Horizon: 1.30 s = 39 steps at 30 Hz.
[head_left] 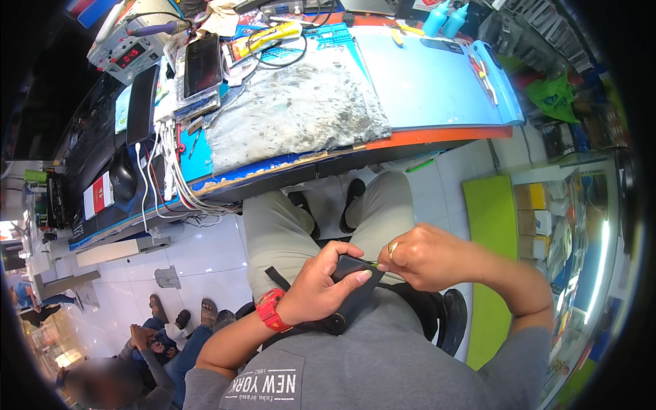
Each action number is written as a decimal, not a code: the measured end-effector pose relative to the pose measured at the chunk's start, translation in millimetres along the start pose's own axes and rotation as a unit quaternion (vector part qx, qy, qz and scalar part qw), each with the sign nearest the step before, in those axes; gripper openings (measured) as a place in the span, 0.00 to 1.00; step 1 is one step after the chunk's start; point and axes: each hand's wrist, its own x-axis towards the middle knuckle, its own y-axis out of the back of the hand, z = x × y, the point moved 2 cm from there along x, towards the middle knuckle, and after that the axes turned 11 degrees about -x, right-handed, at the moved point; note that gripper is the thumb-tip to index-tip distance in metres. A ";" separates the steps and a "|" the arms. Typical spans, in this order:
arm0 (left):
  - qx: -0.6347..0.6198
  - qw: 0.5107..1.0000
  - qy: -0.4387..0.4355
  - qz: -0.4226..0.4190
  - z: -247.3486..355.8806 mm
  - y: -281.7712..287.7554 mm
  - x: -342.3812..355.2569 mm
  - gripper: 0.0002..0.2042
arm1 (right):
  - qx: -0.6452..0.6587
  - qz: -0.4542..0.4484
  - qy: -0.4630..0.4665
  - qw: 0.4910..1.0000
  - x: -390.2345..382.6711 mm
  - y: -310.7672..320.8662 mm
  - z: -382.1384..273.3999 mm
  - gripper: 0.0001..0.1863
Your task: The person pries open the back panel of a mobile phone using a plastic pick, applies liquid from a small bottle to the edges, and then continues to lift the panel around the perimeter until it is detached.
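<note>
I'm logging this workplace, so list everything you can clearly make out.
Bench: one, orange edge, top
Flat object: one, dark, lower centre
Thin piece: one, green, against the flat object
Stained mat: one, grey, bench middle
Smooth mat: one, light blue, bench right
Phones: two, dark, bench left
Power supply: one, pale, upper left
Tube: one, yellow, bench back
Bottles: two, blue, back right
Mouse: one, black, bench left
Cables: several, white, bench left
Panel: one, lime green, right
Display case: one, white-lit, right
Seated person: one, grey sleeve, lower left
Left hand: one, red watch, holding flat object
Right hand: one, gold ring, at thin piece
</note>
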 end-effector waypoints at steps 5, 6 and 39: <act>0.118 0.990 -0.058 -0.049 11.5 -5.2 11.3 0.18 | -0.061 -0.073 0.049 0.994 7.3 4.3 3.9 0.03; 0.132 0.987 -0.066 -0.054 15.6 -7.4 12.6 0.18 | -0.069 -0.084 0.053 0.993 11.4 5.4 5.7 0.05; 0.107 0.990 -0.016 -0.093 18.7 -12.4 3.4 0.15 | 0.227 0.000 -0.087 0.970 -9.0 -9.1 -2.5 0.10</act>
